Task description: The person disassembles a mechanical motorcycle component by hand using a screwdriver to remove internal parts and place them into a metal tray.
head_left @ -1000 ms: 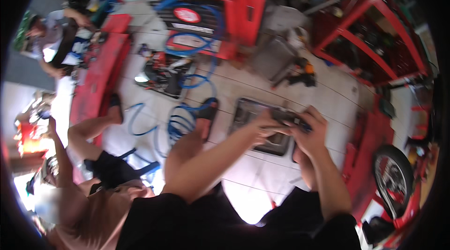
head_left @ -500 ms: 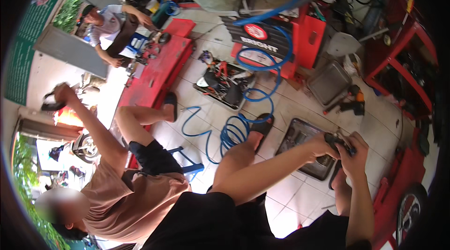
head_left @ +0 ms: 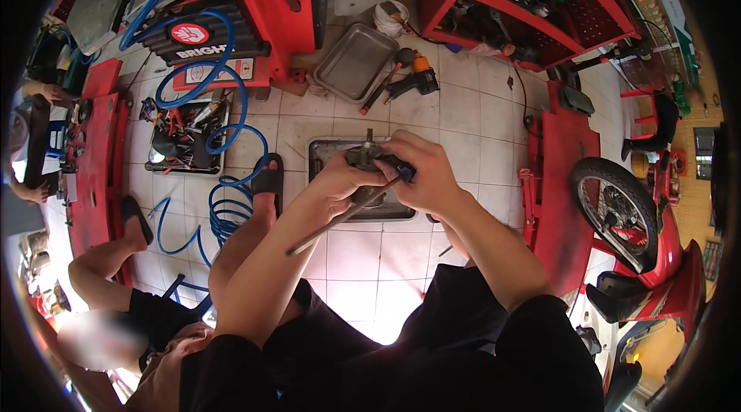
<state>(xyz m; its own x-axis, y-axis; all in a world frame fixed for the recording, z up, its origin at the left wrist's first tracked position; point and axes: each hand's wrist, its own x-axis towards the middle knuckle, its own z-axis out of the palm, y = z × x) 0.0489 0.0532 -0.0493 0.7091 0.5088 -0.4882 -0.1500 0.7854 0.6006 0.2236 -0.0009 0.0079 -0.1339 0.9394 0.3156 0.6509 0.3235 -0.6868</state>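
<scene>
Both hands meet over a dark metal tray (head_left: 328, 151) that lies on the tiled floor (head_left: 471, 115). The left hand (head_left: 340, 180) is clenched around a grey metal part (head_left: 363, 159), gripping it from the left and below. The right hand (head_left: 424, 172) closes on the same part from the right, its fingers also wrapped around the blue handle of a tool (head_left: 340, 217); the tool's long thin metal shaft slants down and to the left, past the left wrist. The part sits between the two hands, held up above the tray, not resting in it.

Farther up the floor lies an empty silver tray (head_left: 355, 61), with a cordless drill (head_left: 413, 80) just beside it on the right. To the left a coiled blue air hose (head_left: 231, 207) loops over the tiles near an open toolbox (head_left: 185, 134) full of hand tools. A motorcycle wheel (head_left: 614, 211) stands at the right. Another person sits at the lower left, bare leg (head_left: 104, 261) stretched out, well apart from the hands
</scene>
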